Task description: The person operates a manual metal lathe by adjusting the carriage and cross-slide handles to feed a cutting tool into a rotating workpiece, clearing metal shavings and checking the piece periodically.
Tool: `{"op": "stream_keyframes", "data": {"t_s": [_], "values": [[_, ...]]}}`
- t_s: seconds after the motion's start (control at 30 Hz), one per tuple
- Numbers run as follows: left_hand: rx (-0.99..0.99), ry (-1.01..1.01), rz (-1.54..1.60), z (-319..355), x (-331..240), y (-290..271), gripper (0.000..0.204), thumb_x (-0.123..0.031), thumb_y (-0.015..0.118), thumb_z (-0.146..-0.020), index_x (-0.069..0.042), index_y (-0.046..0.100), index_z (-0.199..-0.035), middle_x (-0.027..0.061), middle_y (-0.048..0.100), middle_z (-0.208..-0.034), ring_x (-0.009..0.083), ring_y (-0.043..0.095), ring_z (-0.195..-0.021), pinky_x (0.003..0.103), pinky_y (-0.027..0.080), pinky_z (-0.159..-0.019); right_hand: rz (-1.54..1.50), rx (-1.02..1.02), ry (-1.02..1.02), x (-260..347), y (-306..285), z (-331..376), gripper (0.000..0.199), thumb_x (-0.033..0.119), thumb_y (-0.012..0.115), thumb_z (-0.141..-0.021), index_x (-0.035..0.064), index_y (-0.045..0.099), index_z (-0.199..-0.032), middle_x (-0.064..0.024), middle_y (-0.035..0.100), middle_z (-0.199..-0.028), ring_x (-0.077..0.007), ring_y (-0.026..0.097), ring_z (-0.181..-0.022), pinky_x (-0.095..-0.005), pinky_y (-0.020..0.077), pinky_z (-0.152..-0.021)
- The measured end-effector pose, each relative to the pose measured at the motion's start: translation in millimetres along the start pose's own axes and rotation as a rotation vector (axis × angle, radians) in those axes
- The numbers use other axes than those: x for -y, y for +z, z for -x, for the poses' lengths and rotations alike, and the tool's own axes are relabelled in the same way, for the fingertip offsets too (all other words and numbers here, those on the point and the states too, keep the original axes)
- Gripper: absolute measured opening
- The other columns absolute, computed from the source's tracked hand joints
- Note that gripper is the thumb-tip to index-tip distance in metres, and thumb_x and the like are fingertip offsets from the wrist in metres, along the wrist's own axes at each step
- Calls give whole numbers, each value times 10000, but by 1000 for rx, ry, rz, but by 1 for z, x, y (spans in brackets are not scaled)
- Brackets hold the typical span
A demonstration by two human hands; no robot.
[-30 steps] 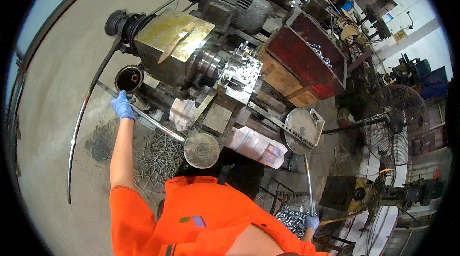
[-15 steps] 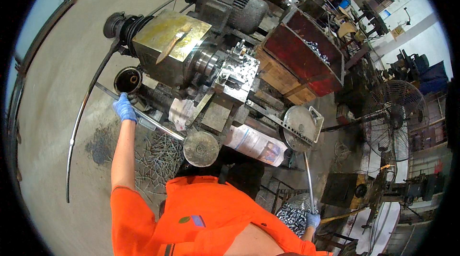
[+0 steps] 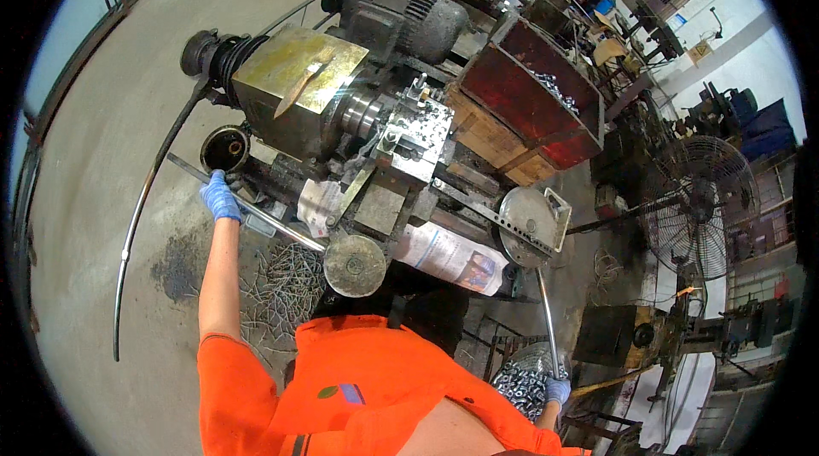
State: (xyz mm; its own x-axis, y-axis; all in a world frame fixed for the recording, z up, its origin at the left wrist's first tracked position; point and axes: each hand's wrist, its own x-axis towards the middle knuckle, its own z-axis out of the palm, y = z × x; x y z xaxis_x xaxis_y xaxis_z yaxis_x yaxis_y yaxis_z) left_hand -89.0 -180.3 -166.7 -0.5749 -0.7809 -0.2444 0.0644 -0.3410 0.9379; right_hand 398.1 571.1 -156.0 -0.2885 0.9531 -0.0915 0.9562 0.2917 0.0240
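Note:
My left hand (image 3: 219,197), in a blue glove, is closed round a long steel lever bar (image 3: 281,227). That bar runs from a round grey hub (image 3: 355,266) on the machine's near side, and its far end sticks out past my fingers. Lower right, my gloved right hand (image 3: 557,391) grips the end of a second steel lever (image 3: 548,319), which leads up to a round metal disc (image 3: 531,210). Between them stands the machine, with a shiny chuck (image 3: 363,117) facing a metal block fixture (image 3: 415,139) spotted with dark chips.
A brush (image 3: 299,91) lies on the yellowish headstock (image 3: 264,72). Beyond the fixture, a red bin (image 3: 512,72) holds small metal parts. Thin metal rods (image 3: 286,285) are heaped on the floor, and a basket of metal pieces (image 3: 520,383) sits by my right hand. A large fan (image 3: 699,209) stands right.
The machine and its surroundings sit slightly further left in the picture. Both hands keep their hold on the levers, with hardly any visible movement.

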Motion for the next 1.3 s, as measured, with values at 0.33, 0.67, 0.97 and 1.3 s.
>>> {"op": "stream_keyframes", "data": {"t_s": [0.33, 0.67, 0.97, 1.3], "values": [[20, 16, 33, -9, 9, -2, 121, -110, 559, -828, 9, 539, -837, 108, 604, -635, 180, 566, -441, 278, 468, -384, 17, -34, 21, -1, 7, 0, 422, 343, 697, -634, 13, 663, -895, -225, 635, -912, -349, 614, -895, -411, 479, -788], [-4, -20, 31, -1, 2, 0, 142, -132, 566, -836, 7, 552, -814, 108, 612, -635, 177, 563, -440, 277, 457, -387, 51, 14, 68, 27, -23, 28, 401, 329, 641, -651, 1, 659, -881, -237, 632, -905, -361, 611, -895, -421, 479, -791], [2, -7, 53, -4, 6, -1, 140, -124, 570, -834, 14, 562, -811, 119, 615, -636, 176, 568, -452, 273, 472, -404, 36, 29, 52, 25, -21, 30, 397, 320, 664, -634, -4, 658, -863, -240, 631, -900, -357, 612, -884, -403, 476, -789], [-9, -15, 61, -5, 6, 2, 144, -115, 590, -819, 25, 560, -816, 130, 611, -633, 184, 564, -437, 271, 478, -397, 68, -68, 47, -15, 20, 1, 430, 357, 677, -628, -8, 657, -854, -251, 623, -907, -375, 606, -880, -408, 478, -778]]}}
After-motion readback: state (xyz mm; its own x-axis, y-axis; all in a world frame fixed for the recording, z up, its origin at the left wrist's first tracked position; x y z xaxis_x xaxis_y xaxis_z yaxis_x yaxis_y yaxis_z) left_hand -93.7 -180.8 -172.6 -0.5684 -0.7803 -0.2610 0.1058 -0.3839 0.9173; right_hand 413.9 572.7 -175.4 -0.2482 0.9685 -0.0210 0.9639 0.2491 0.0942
